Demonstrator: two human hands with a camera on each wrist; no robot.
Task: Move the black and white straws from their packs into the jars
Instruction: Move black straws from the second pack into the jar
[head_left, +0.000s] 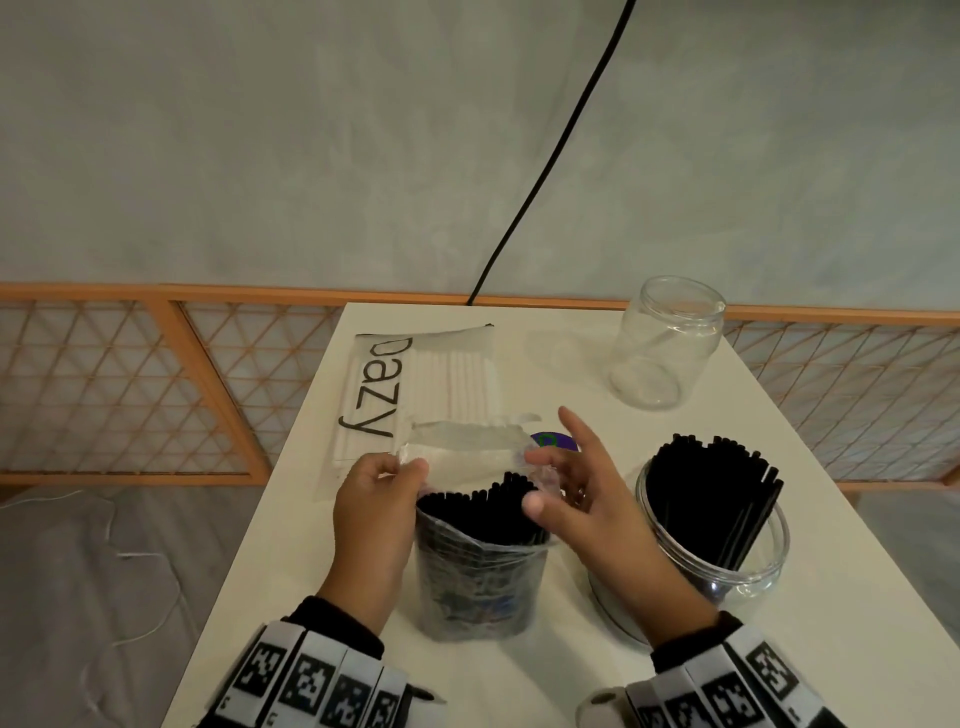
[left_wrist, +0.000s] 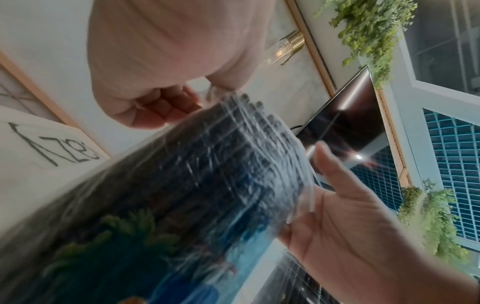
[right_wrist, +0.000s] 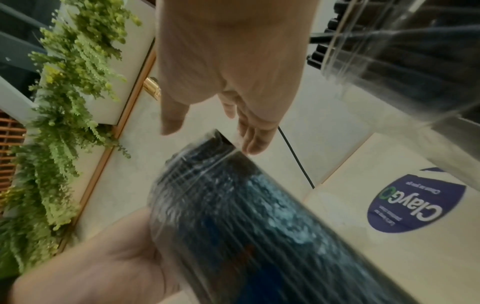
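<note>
A clear plastic pack of black straws (head_left: 480, 566) stands upright on the white table (head_left: 597, 670) in front of me, its top open and the straw ends showing. My left hand (head_left: 408, 470) pinches the pack's loose plastic edge on the left side; the left wrist view shows my left hand (left_wrist: 179, 100) with curled fingers at the film. My right hand (head_left: 543, 480) hovers with spread fingers over the pack's right rim, thumb by the straw tips. To the right, a clear jar (head_left: 748, 566) holds many black straws (head_left: 711, 499). A pack of white straws (head_left: 441, 387) lies flat at the back left.
An empty clear jar (head_left: 667, 343) stands at the back right of the table. A round purple sticker (right_wrist: 415, 203) lies on the tabletop behind the pack. A black cable (head_left: 550, 161) hangs down to the far table edge. An orange lattice fence (head_left: 156, 384) runs behind.
</note>
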